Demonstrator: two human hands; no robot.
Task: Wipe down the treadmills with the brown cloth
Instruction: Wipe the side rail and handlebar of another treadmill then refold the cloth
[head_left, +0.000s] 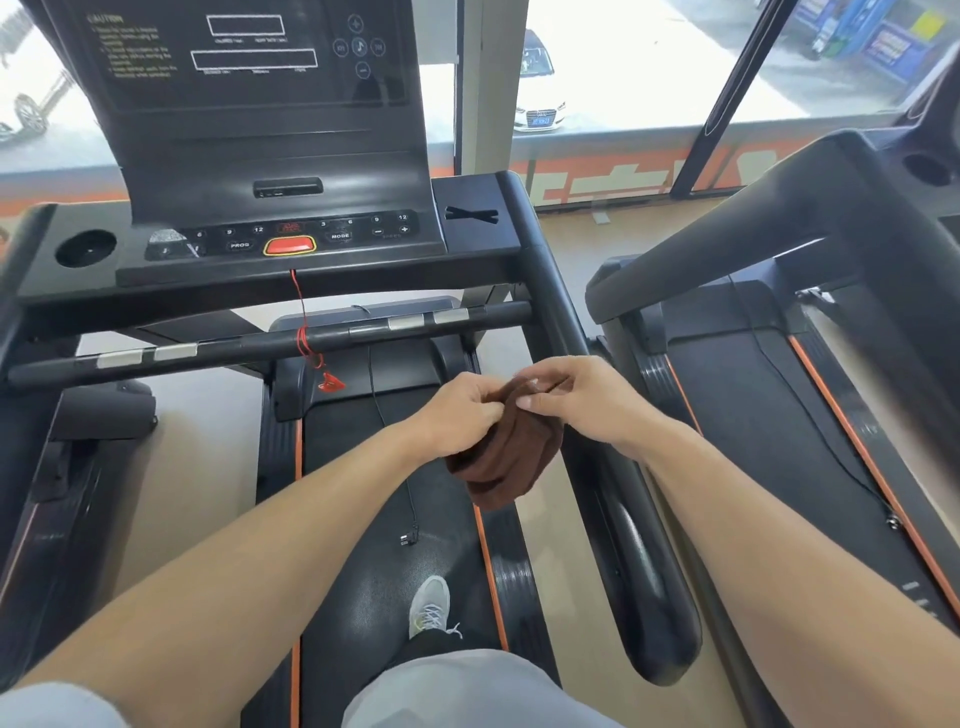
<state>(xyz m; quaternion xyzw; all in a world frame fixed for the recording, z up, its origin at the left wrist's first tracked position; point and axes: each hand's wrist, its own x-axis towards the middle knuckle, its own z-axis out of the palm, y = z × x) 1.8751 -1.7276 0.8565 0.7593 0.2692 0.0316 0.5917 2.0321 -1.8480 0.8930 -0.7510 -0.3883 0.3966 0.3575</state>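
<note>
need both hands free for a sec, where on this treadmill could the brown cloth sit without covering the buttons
Both hands, left hand and right hand, hold the brown cloth. Bare patches: the flat ledge right of the button panel, marked only by an X-shaped slot, and the belt between its orange edge stripes, apart from a thin cable. The cross handlebar is crowded midway by the red safety cord.

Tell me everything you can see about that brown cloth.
The brown cloth looks soft, like terry towelling, dark brown and bunched in folds. Both hands pinch its top edge, the left hand and right hand close together, so the rest hangs loose above the treadmill belt, touching nothing else.
</note>
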